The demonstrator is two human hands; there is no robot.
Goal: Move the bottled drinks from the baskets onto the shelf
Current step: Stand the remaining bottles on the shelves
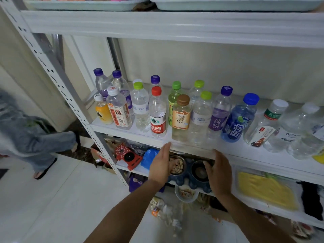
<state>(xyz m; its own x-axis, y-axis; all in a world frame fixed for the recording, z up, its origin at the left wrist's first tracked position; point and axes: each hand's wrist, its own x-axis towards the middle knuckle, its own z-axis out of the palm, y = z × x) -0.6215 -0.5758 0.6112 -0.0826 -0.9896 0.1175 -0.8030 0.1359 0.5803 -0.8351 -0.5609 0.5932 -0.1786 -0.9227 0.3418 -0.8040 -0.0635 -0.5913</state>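
Head view: bottles (181, 113) are standing filled on the shelf (233, 149); at 6 o'clock, left hand (160, 165) and right hand (219, 174) are hovering with fingers spread, gripping nothing.

White metal shelf (122, 128) w/ approx. 17 upright bottled drinks (180, 114), mixed caps.

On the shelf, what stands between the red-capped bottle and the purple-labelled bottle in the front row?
In the head view, two bottles stand between the red-capped bottle and the purple-labelled bottle: a brown-capped tea bottle, then a clear bottle with a green cap.
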